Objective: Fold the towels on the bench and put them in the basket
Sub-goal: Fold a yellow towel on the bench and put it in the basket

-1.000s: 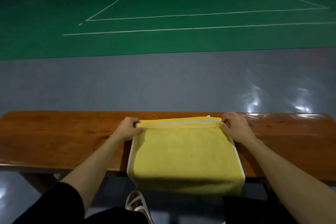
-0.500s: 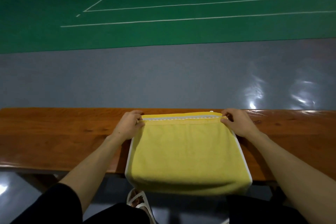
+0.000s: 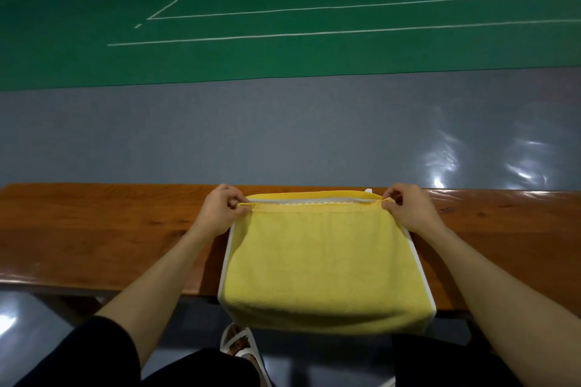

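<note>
Yellow towel [image 3: 323, 264], far corners in pinch of left hand [image 3: 221, 214], right hand [image 3: 408, 210]; white underlayer [image 3: 224, 267] mostly hidden.

Free bench [image 3: 94, 229] left and right of the towel [image 3: 323, 261]

Your towel [image 3: 323, 261] is plain yellow, white trim down the sides, greyish-white strip running between your fingers [image 3: 228, 198]; bench [image 3: 94, 229] is reddish-brown wood.
</note>
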